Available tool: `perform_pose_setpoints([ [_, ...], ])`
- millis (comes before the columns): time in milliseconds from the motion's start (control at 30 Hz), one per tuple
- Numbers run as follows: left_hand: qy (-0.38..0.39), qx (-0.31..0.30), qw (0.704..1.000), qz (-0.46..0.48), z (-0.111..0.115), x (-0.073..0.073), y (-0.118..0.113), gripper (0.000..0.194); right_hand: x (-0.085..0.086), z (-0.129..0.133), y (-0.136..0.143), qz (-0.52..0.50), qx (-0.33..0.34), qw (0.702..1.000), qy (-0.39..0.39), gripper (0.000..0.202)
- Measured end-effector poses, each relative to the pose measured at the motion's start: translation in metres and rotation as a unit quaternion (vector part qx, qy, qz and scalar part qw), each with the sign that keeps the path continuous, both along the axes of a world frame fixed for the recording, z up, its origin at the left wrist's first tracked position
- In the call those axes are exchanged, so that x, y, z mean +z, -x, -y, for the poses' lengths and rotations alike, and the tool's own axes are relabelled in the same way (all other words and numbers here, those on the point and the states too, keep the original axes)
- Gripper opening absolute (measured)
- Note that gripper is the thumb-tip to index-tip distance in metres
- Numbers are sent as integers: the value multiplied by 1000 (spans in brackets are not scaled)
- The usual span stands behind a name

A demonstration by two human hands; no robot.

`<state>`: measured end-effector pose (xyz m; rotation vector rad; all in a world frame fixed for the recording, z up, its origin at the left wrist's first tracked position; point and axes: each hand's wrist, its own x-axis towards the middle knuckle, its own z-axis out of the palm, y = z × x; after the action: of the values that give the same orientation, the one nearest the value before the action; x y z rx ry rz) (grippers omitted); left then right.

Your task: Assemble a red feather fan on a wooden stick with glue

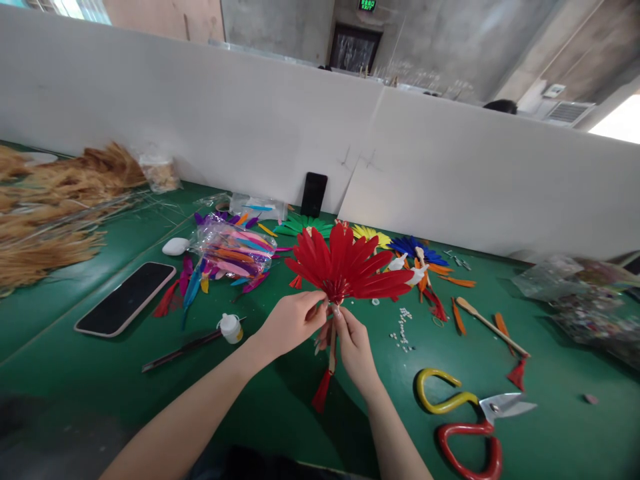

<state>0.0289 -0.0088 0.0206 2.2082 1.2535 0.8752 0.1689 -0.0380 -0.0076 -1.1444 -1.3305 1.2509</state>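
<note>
A red feather fan is held up in the middle of the head view, its feathers spread upward. Its wooden handle points down and ends in a red tassel. My right hand is closed round the upper handle, with the thumb just below the feathers. The fingers of my left hand pinch at the base of the feathers from the left; any small piece between the fingertips is hidden. Right of the hands lie small white beads. A small white bottle stands beside my left forearm.
Scissors and a wooden stick with a tassel lie on the right. A phone and bagged coloured feathers are on the left. Green, yellow and blue feather fans lie behind, before a white partition.
</note>
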Motion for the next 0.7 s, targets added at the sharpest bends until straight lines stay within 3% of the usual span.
perform_pose_setpoints([
  [700,-5,7,1000,9,0,-2,0,15,-8,-2,1,-21,-4,1000,10,33],
])
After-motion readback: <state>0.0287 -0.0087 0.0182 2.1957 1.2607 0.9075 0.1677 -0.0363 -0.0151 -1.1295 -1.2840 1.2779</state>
